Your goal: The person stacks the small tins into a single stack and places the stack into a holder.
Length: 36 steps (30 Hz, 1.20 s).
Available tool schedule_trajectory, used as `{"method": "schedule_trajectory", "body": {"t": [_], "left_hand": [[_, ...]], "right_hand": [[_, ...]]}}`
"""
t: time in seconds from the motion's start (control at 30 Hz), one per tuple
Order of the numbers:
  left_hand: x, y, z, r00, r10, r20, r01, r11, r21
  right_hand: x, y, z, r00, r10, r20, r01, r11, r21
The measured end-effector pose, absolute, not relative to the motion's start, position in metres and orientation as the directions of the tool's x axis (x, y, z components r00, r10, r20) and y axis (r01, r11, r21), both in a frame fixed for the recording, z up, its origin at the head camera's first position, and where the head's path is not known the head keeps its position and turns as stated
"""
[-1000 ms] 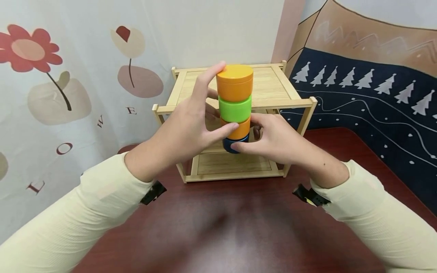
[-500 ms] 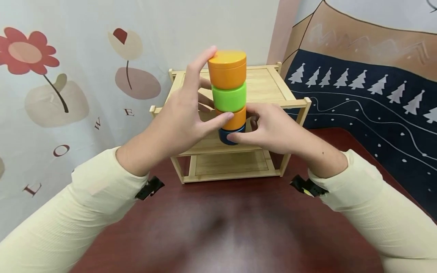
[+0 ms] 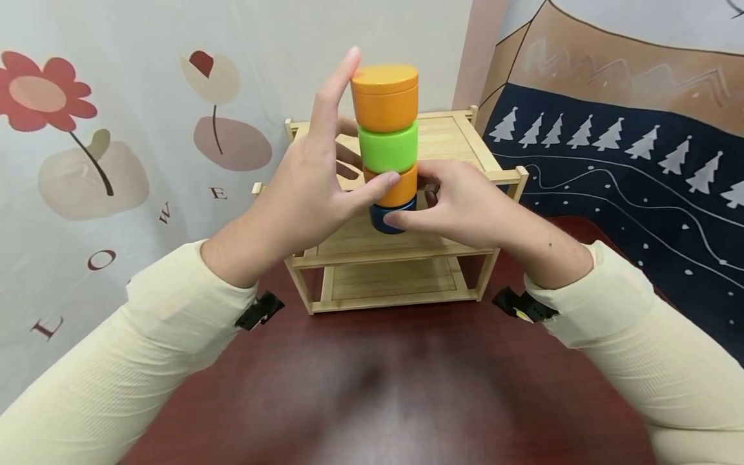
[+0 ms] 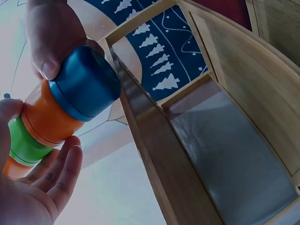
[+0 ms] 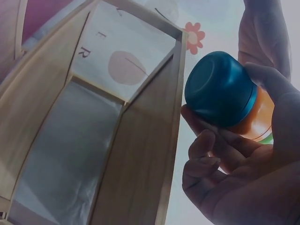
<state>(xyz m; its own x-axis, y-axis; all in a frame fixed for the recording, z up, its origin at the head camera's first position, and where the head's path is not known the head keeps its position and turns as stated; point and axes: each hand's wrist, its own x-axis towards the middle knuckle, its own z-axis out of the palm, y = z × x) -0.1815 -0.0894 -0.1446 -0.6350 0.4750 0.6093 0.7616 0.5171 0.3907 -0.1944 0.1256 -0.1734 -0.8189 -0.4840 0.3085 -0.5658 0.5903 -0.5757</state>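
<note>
A column of small round lidded jars is held upright in front of the shelf in the head view. From the top it runs orange jar [image 3: 385, 103], green jar [image 3: 388, 147], second orange jar [image 3: 401, 187] and dark blue jar [image 3: 383, 219]. My left hand [image 3: 302, 181] grips the column from the left, thumb across the lower orange jar and index finger reaching up to the top jar's rim. From the right, my right hand [image 3: 465, 200] holds the bottom, its thumb on the blue jar [image 5: 220, 89]. Fingers behind the column are partly hidden.
A wooden tiered shelf [image 3: 453, 139] stands behind the hands on a dark red table [image 3: 372, 381]. A flowered curtain [image 3: 134, 155] hangs at the left, and a dark cloth with white trees [image 3: 610, 174] is at the right.
Both hands have lifted the jar column upward, and slightly left in the picture, toward the height of the shelf's top board. Their hold looks the same.
</note>
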Motion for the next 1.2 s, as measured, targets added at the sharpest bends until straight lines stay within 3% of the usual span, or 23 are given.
{"method": "schedule_trajectory", "body": {"t": [0.37, 0.7, 1.2], "left_hand": [[-0.189, -0.09, -0.136, -0.631, 0.441, 0.638, 0.754, 0.541, 0.372], [-0.197, -0.091, -0.13, -0.672, 0.432, 0.602, 0.723, 0.561, 0.403], [-0.216, -0.089, -0.129, -0.65, 0.447, 0.614, 0.741, 0.551, 0.384]], "right_hand": [[-0.204, 0.123, -0.16, -0.813, -0.478, 0.333, -0.579, 0.599, -0.553], [-0.214, 0.121, -0.155, -0.804, -0.482, 0.348, -0.593, 0.607, -0.529], [-0.232, 0.121, -0.154, -0.798, -0.491, 0.351, -0.601, 0.6, -0.527]]}}
